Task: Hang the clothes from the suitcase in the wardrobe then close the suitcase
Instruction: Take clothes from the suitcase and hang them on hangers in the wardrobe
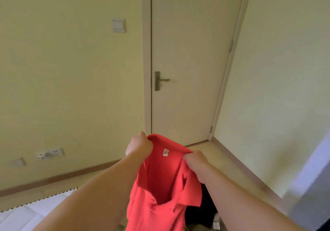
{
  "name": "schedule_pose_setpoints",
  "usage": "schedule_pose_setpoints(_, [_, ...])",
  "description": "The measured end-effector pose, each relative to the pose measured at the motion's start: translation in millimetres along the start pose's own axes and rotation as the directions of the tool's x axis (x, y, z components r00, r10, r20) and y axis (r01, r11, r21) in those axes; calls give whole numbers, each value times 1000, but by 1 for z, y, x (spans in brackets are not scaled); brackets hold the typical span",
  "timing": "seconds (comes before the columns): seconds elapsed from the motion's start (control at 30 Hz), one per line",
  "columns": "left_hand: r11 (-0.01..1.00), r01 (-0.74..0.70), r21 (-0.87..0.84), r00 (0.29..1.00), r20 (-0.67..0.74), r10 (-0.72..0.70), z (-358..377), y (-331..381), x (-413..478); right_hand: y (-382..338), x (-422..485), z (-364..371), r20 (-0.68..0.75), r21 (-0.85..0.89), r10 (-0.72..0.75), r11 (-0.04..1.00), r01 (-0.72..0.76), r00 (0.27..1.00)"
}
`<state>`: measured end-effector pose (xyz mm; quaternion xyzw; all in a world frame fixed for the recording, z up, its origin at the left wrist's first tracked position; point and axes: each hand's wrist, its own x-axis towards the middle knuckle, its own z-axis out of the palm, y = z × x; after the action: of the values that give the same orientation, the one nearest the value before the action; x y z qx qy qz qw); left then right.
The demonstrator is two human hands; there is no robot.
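Below the arms: dark clothes (201, 211) (partly hidden by the shirt)
Between the hands: red shirt (160, 186) held up in the air, collar spread, white label showing, body hanging
Left hand (139, 146): fingers curled, gripping the collar's left end
Right hand (196, 163): gripping the collar's right end
Beyond: closed door (192, 52), lever handle (161, 80)

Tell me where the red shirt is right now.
In the head view the red shirt hangs low at centre, gripped at its collar by the left hand and right hand, before the closed door.
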<state>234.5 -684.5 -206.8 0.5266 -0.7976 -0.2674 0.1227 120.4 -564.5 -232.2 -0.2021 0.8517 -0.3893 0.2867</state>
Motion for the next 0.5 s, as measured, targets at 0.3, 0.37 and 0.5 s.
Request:
schedule_pose_setpoints(0.3, [996,-86,-13,996,-19,85,14,55,-115,51,-96,-70,218,124,54,989,-83,974])
schedule_pose_setpoints(0.37, [994,-102,-41,995,-1,102,19,65,-150,69,-125,-89,225,110,46,991,-72,973])
schedule_pose_setpoints(0.5, [982,-116,-150,989,71,127,36,93,-224,105,-179,-134,212,106,14,994,-37,977])
